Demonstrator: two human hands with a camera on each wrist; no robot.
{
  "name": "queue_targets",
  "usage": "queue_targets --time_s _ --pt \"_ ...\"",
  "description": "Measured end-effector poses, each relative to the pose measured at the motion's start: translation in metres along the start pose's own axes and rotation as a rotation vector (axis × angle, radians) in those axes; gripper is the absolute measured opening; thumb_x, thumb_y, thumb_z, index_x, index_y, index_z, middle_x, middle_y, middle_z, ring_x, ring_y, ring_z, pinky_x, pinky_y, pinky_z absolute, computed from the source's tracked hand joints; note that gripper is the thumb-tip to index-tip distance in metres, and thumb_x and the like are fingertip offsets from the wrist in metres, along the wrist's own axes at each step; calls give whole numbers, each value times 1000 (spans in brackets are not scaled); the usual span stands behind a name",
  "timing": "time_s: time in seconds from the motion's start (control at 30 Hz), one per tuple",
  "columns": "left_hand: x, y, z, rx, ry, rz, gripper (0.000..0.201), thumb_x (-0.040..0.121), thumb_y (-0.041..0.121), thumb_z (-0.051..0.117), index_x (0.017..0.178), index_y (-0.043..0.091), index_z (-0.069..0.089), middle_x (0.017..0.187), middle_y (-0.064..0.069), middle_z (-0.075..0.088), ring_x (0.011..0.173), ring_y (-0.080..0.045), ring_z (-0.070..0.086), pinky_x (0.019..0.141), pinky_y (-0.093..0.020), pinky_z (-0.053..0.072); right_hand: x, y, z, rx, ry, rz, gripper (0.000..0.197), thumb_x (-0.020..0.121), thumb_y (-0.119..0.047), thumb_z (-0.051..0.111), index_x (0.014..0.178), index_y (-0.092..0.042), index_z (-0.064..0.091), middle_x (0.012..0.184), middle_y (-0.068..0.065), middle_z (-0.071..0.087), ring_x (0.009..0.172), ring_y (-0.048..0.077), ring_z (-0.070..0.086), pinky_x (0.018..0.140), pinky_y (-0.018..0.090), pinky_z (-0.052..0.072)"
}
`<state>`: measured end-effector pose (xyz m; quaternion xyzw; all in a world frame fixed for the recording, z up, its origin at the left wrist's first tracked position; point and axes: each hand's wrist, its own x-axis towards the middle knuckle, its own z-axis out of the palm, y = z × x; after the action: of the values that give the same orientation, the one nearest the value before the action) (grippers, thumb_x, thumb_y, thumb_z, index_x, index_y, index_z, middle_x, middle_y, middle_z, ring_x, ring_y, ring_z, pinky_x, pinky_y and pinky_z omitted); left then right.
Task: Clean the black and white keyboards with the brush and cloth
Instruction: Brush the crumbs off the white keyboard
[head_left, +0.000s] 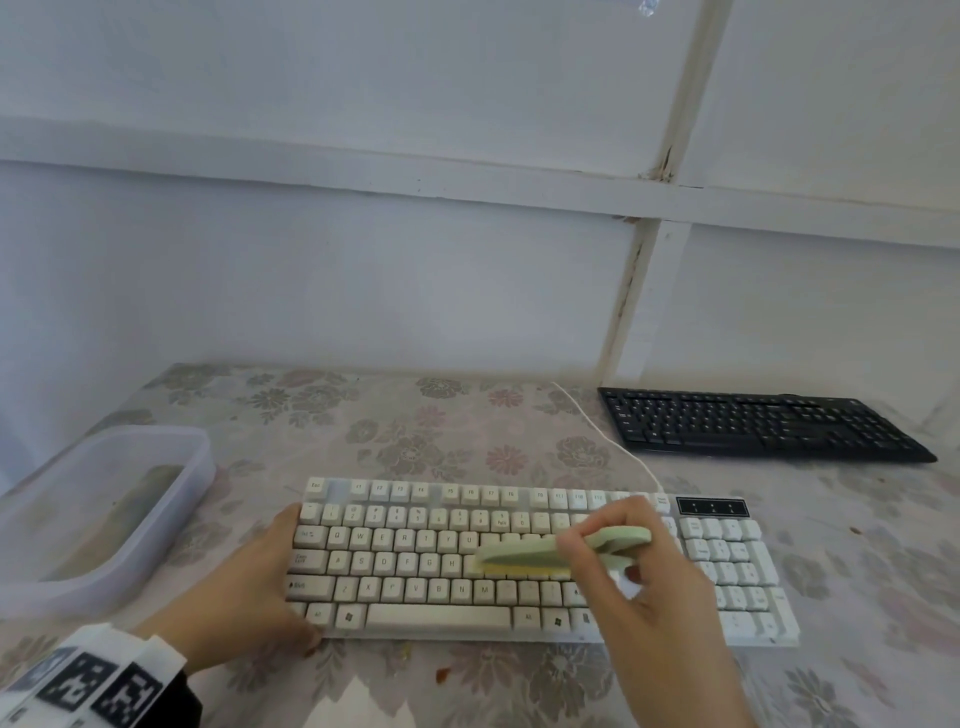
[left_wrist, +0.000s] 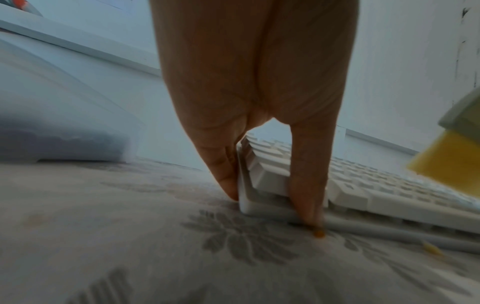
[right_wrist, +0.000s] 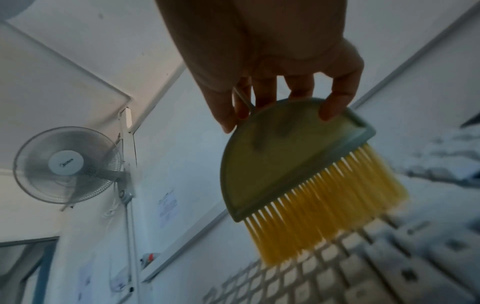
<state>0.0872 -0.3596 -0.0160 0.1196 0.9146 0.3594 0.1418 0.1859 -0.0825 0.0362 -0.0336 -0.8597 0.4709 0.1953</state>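
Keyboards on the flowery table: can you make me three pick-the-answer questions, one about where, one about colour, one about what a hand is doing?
1. Where is the black keyboard?
A. behind the white keyboard, toward the right
B. inside the tub
C. under the white one

2. What colour are the brush bristles?
A. blue
B. yellow
C. black

3. What is the left hand doing?
A. waving in the air
B. holding a cloth
C. resting against the white keyboard's end

Answers: 1 A, it lies by the wall; 2 B, yellow below the green grip; 3 C, fingers touch its edge.
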Motion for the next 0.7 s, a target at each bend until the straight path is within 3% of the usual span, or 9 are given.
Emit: queue_targets --time_s 0.1,0.2,0.3,0.4,0.57,0.7 --pt "-1 2 0 -10 1 7 89 58 17 80 128 37 29 118 22 51 106 5 53 76 -6 42 -3 13 3 -65 35 0 11 79 -49 58 83 -43 50 77 -3 62 73 3 57 58 13 42" --pt "-1 3 1 0 -3 14 87 60 14 80 124 40 27 115 23 51 102 10 52 72 -2 41 1 25 -7 -131 104 42 20 84 -34 63 81 -46 47 72 0 62 63 11 57 53 18 38" --pt "-1 2 1 -4 -6 0 88 59 12 79 125 40 28 115 21 53 102 8 53 73 -3 42 2 20 -10 -119 100 5 21 82 -30 66 80 -42 49 71 0 62 56 8 53 55 12 42" --pt "0 -1 1 0 3 -11 89 57 14 79 126 39 29 117 19 54 105 3 54 77 -9 43 -1 16 -5 -60 38 -6 21 81 -27 67 82 -41 51 74 -3 64 75 6 56 62 8 42" --pt "0 2 0 -10 15 41 83 57 12 79 117 45 31 118 23 51 107 6 52 77 -5 42 3 35 -20 -124 166 44 27 82 -25 69 75 -42 49 69 -2 61 64 15 61 64 19 44" --pt "-1 2 1 -4 29 58 84 61 15 81 121 43 30 120 23 50 107 7 52 76 -3 42 0 21 -20 -16 138 -1 24 79 -19 70 75 -36 54 75 -11 64 81 4 57 64 6 41"
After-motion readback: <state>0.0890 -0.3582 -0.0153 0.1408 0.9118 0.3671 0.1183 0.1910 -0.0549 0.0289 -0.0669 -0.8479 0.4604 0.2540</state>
